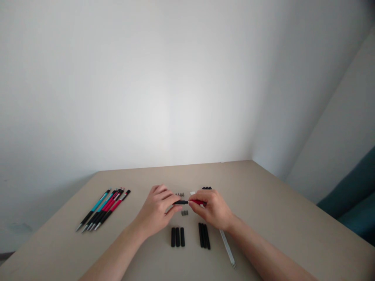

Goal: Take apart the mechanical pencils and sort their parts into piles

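In the head view my left hand (159, 208) pinches a slim black pen part (181, 202) between thumb and fingers. My right hand (213, 207) grips a red pen barrel (199, 202). The two parts lie end to end between the hands, level above the table; whether they are joined I cannot tell. Small springs (184, 213) lie just below, and small metal pen tips (179, 194) sit behind. Three short black rubber grips (177, 237) stand in a row nearer me. Right of them lie several black tubes (204, 235). White pen refills (227, 249) are partly hidden under my right hand.
Several assembled pens (102, 208), blue and red with black grips, lie side by side at the left of the beige table (140, 261). Small black pieces (206, 188) are behind my right hand. A white wall (170, 86) closes the back; teal fabric (351, 199) hangs at right.
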The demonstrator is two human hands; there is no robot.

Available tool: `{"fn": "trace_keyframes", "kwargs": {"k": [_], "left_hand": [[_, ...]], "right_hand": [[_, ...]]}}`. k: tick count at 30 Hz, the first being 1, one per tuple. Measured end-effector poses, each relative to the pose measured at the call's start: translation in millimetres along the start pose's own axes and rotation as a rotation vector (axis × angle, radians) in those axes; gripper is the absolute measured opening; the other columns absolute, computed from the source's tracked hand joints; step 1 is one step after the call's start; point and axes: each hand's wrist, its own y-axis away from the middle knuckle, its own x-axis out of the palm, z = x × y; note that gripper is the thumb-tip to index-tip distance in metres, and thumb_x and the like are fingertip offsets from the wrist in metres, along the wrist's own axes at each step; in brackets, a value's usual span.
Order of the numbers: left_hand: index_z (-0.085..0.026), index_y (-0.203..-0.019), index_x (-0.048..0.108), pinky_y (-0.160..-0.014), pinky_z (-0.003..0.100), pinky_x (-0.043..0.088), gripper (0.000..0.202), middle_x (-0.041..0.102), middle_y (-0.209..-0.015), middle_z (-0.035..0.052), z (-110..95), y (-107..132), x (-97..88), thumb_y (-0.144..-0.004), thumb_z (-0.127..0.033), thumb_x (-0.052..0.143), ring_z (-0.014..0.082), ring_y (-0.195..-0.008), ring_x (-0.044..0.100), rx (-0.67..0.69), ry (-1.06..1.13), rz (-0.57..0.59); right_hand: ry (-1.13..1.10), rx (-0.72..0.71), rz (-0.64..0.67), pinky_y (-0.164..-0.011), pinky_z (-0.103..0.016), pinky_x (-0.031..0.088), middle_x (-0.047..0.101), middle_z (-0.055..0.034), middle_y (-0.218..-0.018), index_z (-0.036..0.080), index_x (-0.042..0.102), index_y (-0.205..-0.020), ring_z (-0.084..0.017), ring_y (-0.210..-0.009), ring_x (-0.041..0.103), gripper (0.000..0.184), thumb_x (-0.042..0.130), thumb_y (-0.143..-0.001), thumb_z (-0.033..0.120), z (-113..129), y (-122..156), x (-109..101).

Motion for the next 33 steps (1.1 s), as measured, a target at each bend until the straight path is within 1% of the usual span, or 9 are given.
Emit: {"fn": "trace_keyframes", "kwargs": {"k": [3,5,11,15,17,21,23,27,33], "left_hand": [[-0.022,-0.092,0.066,-0.077,0.037,0.035,0.017,0.065,-0.065,0.0015,-7,-1,0.3,-0.084,-0.036,0.059,0.0201,-0.077,0.051,0.024,-0.071,0.038],[-0.023,-0.089,0.067,-0.077,0.037,0.033,0.016,0.063,-0.061,0.0011,-10,-1,-0.4,-0.086,-0.036,0.057,0.0203,-0.078,0.050,0.020,-0.107,0.061],[-0.020,-0.083,0.063,-0.081,0.040,0.030,0.019,0.066,-0.070,0.0033,-15,-3,-3.5,-0.091,-0.031,0.049,0.0207,-0.081,0.051,0.022,-0.129,0.114],[-0.020,-0.081,0.060,-0.080,0.041,0.029,0.021,0.065,-0.068,0.0032,-17,-4,-4.5,-0.093,-0.024,0.043,0.0198,-0.077,0.051,0.019,-0.102,0.120],[-0.019,-0.083,0.061,-0.079,0.040,0.030,0.020,0.066,-0.068,0.0037,-17,-3,-6.9,-0.092,-0.022,0.043,0.0199,-0.076,0.051,-0.001,-0.090,0.092],[-0.020,-0.087,0.062,-0.081,0.040,0.029,0.020,0.066,-0.068,0.0034,-14,-2,-13.1,-0.091,-0.020,0.043,0.0201,-0.076,0.051,-0.056,-0.104,0.049],[-0.022,-0.089,0.063,-0.082,0.041,0.028,0.019,0.066,-0.068,0.0024,-11,-1,-13.6,-0.091,-0.021,0.043,0.0200,-0.075,0.051,-0.080,-0.113,0.045],[-0.022,-0.087,0.061,-0.083,0.042,0.026,0.020,0.065,-0.066,0.0010,-11,0,-11.0,-0.091,-0.021,0.042,0.0198,-0.073,0.051,-0.118,-0.106,0.077],[-0.020,-0.082,0.057,-0.082,0.040,0.027,0.023,0.062,-0.065,0.0004,-14,0,-13.2,-0.092,-0.022,0.037,0.0189,-0.072,0.052,-0.141,-0.077,0.117]], "right_hand": [[0.012,-0.026,0.040,-0.057,-0.022,0.034,0.060,0.0004,-0.064,0.020,0.069,-0.077,-0.011,-0.059,0.051,0.020,0.052,-0.087,0.024,1,0,2],[0.007,-0.036,0.051,-0.057,-0.022,0.034,0.061,0.0001,-0.064,0.020,0.069,-0.078,-0.011,-0.059,0.052,0.021,0.051,-0.088,0.026,1,-1,2],[-0.050,-0.051,0.064,-0.059,-0.021,0.037,0.064,-0.0018,-0.068,0.019,0.069,-0.082,-0.012,-0.062,0.055,0.023,0.050,-0.090,0.029,3,-1,2],[-0.098,-0.023,0.098,-0.058,-0.021,0.037,0.062,-0.0012,-0.061,0.018,0.069,-0.079,-0.011,-0.056,0.053,0.032,0.043,-0.094,0.031,1,-1,2],[-0.081,-0.002,0.074,-0.056,-0.021,0.037,0.061,-0.0013,-0.059,0.017,0.068,-0.075,-0.011,-0.055,0.051,0.034,0.042,-0.094,0.031,0,-1,1],[-0.041,0.045,-0.028,-0.055,-0.022,0.035,0.063,-0.0013,-0.062,0.017,0.070,-0.076,-0.011,-0.055,0.049,0.028,0.048,-0.089,0.029,-4,-2,-2],[-0.039,0.090,-0.084,-0.052,-0.021,0.034,0.061,-0.0007,-0.060,0.016,0.070,-0.075,-0.010,-0.053,0.047,0.025,0.051,-0.086,0.029,-6,-1,-2],[-0.047,0.168,-0.151,-0.049,-0.021,0.033,0.055,0.0004,-0.053,0.015,0.070,-0.066,-0.010,-0.050,0.045,0.027,0.053,-0.082,0.029,-8,-1,0],[-0.126,0.247,-0.210,-0.050,-0.021,0.034,0.055,0.0011,-0.054,0.015,0.068,-0.064,-0.010,-0.051,0.047,0.024,0.053,-0.080,0.026,-9,-1,2]]}}
